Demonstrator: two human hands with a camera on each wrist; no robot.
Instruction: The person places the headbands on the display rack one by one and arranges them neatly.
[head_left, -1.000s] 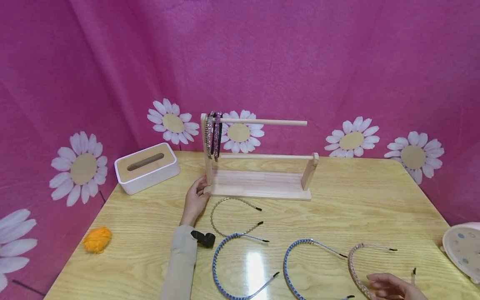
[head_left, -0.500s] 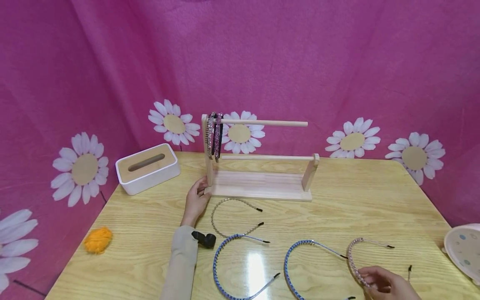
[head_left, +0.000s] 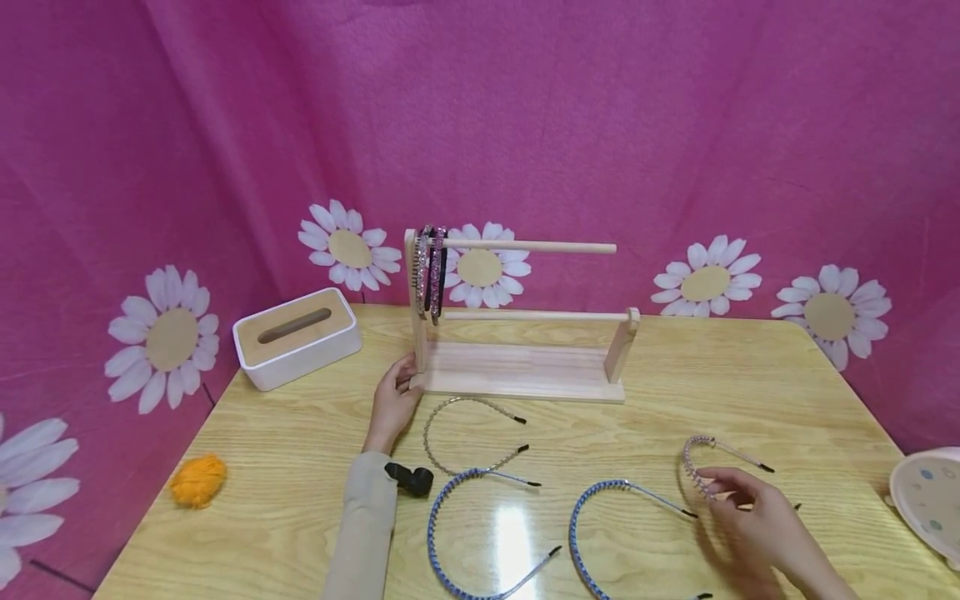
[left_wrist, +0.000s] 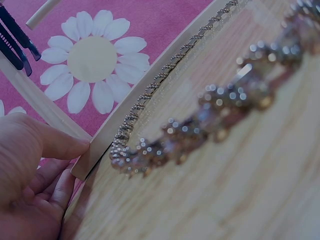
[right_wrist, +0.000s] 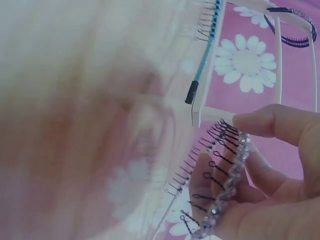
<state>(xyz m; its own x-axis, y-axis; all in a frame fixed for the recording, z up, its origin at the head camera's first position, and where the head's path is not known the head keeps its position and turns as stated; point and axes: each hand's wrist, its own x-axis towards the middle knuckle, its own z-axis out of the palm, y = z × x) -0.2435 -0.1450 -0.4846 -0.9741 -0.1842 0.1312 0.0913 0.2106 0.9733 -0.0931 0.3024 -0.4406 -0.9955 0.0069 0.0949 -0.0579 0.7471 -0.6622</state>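
My left hand [head_left: 392,406] grips the left end of a wooden rack's base [head_left: 517,367], thumb on one side and fingers on the other in the left wrist view. Raised off the table, a pink beaded headband [head_left: 687,458] is pinched by my right hand [head_left: 761,517]; its small wire teeth [right_wrist: 214,175] show in the right wrist view. Two glittery headbands [head_left: 437,279] hang at the left end of the rack's upper rod [head_left: 532,246]. A thin beaded headband [head_left: 426,433] lies in front of the rack, near a blue headband [head_left: 432,542] and another blue headband [head_left: 573,533].
A white tissue box [head_left: 300,358] with a wooden lid stands left of the rack. An orange bundle [head_left: 197,481] lies near the table's left edge. At the far right is a pale round object [head_left: 926,500]. A pink flowered cloth [head_left: 540,125] hangs behind the wooden table [head_left: 712,392].
My right hand has reached the pink headband, taken hold of it and lifted it, moving it slightly forward and left. The left hand stays at the rack.
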